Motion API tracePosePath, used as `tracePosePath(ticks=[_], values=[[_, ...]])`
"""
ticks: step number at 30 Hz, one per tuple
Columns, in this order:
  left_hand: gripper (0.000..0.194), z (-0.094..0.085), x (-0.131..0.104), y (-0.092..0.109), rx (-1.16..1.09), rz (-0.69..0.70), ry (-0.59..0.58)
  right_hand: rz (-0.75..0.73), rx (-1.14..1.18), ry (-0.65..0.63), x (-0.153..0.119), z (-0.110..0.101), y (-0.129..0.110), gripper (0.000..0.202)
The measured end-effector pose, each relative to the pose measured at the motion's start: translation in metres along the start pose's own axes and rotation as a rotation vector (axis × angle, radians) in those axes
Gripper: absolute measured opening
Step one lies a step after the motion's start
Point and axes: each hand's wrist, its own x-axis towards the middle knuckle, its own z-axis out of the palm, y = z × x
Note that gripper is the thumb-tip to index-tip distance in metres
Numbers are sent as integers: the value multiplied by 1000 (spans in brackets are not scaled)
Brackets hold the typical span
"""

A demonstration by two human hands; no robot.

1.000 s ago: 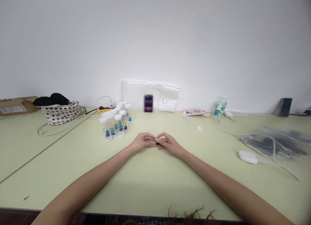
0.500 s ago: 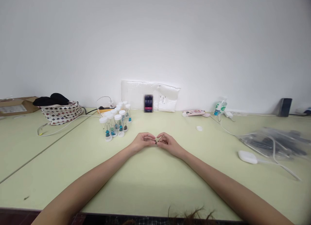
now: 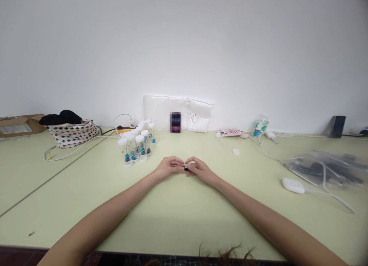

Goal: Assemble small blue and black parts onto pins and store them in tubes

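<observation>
Both hands meet over the middle of the pale green table. A small black piece, too small to name, sits between their fingertips. My left hand pinches it from the left, fingers curled together. From the other side my right hand has its thumb and fingers closed at the same piece. Left of my hands stands a group of clear tubes with white caps, holding blue, green and dark pieces. A white round cap lies apart to the right.
A phone leans on white padded packaging by the wall. On the left sit a patterned fabric basket and a cardboard box. Rightward are a plastic bottle, a bag of dark items and a white corded device.
My right fingers have shifted, the thumb rising and other fingertips showing lower around the small black piece, which shows more now. My left hand stays nearly still.
</observation>
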Motion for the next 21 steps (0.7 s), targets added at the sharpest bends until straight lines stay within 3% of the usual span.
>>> tracePosePath(ticks=[12,17,21], values=[[35,0,1,-1,6,-9,23,-47,-56,26,2,-1,5,30],[33,1,0,1,16,-10,16,-3,21,-22,1,0,3,31],[34,1,0,1,24,-10,18,-29,-59,42,2,0,4,31]])
